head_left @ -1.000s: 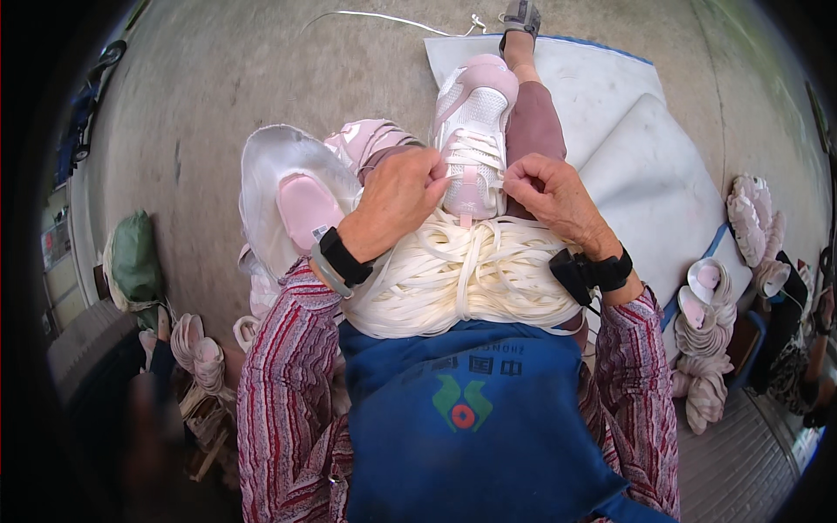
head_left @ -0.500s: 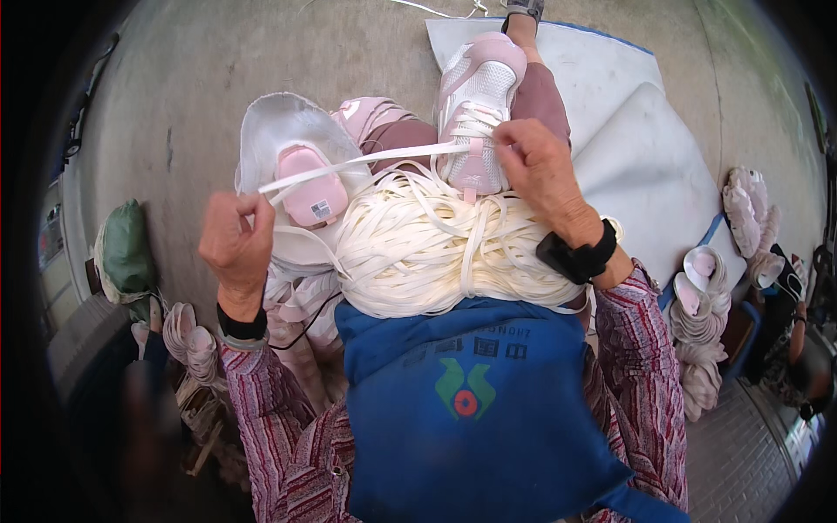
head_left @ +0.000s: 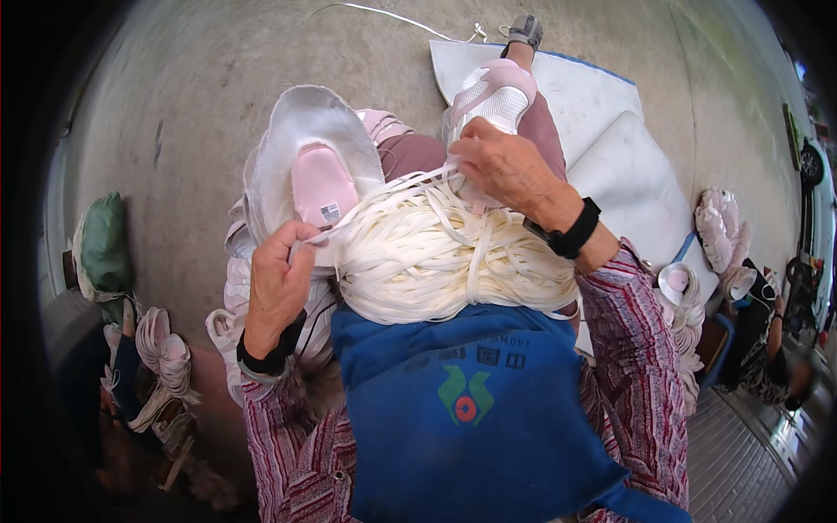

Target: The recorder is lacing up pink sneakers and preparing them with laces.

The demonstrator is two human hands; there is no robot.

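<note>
A pink and white sneaker (head_left: 499, 98) lies toe away from me on my lap, its laced part mostly covered by my right hand (head_left: 516, 173). That hand's fingers pinch a flat white shoelace (head_left: 397, 185) beside the shoe. The lace runs left across a thick bundle of cream laces (head_left: 418, 266) to my left hand (head_left: 281, 275), whose thumb and forefinger are closed on it. Just beyond my left hand is a pink insole-like piece (head_left: 323, 183) inside a pale, open shoe-shaped piece (head_left: 283, 118). A blue apron (head_left: 471, 366) covers my lap below the bundle.
A pale sheet (head_left: 593, 105) with blue edging lies on the concrete floor at the far right. Stacked pink and white shoe parts stand at right (head_left: 719, 231) and left (head_left: 166, 353). A green bag (head_left: 105, 253) is at far left. Another person (head_left: 772, 349) sits at right.
My left hand has moved right and slightly down, close to the bundle. My right hand has shifted left over the sneaker. The lace between them spans less distance.
</note>
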